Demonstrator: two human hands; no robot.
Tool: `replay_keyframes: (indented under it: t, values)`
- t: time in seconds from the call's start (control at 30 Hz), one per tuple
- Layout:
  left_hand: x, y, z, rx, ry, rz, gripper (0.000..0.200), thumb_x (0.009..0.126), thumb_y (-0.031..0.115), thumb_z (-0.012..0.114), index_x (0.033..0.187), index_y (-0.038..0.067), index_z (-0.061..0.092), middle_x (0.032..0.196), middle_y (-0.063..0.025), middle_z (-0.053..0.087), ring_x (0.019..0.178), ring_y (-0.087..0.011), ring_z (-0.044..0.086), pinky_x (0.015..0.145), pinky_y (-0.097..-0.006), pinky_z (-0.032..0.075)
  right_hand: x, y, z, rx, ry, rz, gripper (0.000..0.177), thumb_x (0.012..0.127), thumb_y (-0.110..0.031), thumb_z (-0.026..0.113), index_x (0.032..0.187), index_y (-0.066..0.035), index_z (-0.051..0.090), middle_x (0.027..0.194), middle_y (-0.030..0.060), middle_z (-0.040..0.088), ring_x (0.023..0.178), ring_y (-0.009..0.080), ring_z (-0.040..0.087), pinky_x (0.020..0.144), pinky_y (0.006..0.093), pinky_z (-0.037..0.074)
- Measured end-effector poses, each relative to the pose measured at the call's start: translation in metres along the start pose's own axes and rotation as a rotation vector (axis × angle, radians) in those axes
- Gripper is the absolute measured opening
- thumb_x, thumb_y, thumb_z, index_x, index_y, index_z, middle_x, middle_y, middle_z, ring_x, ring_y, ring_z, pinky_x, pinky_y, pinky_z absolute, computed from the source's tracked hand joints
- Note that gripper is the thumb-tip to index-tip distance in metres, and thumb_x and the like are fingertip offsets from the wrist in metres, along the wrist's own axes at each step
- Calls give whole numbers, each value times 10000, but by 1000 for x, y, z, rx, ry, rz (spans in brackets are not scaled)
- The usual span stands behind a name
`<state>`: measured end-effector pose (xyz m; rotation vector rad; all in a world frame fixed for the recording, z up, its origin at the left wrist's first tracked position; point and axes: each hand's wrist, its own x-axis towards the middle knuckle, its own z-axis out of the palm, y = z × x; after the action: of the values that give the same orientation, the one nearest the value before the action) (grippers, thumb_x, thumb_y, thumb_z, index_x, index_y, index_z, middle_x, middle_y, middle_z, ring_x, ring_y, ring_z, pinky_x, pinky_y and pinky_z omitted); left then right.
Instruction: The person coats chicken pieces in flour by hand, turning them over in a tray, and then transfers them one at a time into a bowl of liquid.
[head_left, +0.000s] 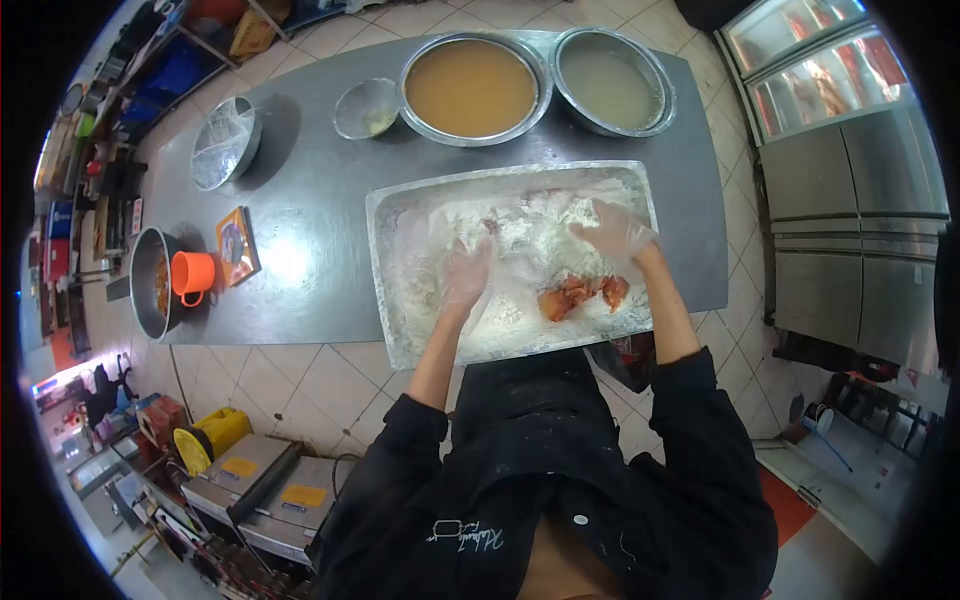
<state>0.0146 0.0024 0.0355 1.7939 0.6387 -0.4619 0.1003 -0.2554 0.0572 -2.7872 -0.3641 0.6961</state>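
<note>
A large rectangular metal tray (410,345) holds white flour (515,235). My left hand (466,275), in a clear plastic glove, is over the flour left of the tray's middle, its fingers pointing away from me and partly apart. My right hand (612,232), also gloved, touches the flour near the tray's right side with its fingers spread. Reddish-orange meat pieces (583,296) lie on the flour between my hands, nearer to me. Some flour-coated bits show near the fingers of my left hand.
Behind the tray stand a bowl of orange liquid (472,88), a bowl of cloudy liquid (612,85) and a small bowl (366,108). Further left are a plastic-covered bowl (226,145), an orange mug (192,275), a metal bowl (147,285) and a packet (238,248).
</note>
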Motion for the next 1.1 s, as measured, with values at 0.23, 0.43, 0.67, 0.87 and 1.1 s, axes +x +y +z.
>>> replay_keyframes:
  t: [0.23,0.43,0.67,0.87,1.1]
  values:
    - [72,-32,55,-276,-62,-69,685,849,570,490,1193,-20,542,1249,-168,511,1142,-233,473,923,-346,384,50,16,56,61,-26,226,829,777,-690,443,1063,71,608,991,238,642,924,343,623,828,411,466]
    - [91,-23,80,-566,-260,-56,620,817,553,568,1118,12,586,1133,-76,566,982,-192,530,838,-327,440,50,8,57,662,-114,38,735,635,-521,760,1099,24,595,1002,119,646,845,210,605,790,340,474]
    - [44,36,32,427,-184,1,575,754,496,617,998,-24,634,900,-211,657,841,-308,634,782,-373,476,45,8,37,196,-103,12,626,576,-490,779,855,54,644,844,167,664,769,276,627,693,369,500]
    - [20,30,24,410,-32,368,580,813,519,508,993,-19,625,978,-268,620,958,-397,589,841,-434,459,44,20,36,97,173,-85,548,715,-490,643,765,56,649,751,211,646,694,299,626,671,393,496]
    - [96,-19,49,586,165,117,690,816,539,508,1137,-70,554,1123,-344,535,1081,-440,517,929,-444,404,88,-3,63,743,18,87,470,845,-429,544,931,16,670,794,131,672,730,224,623,707,363,487]
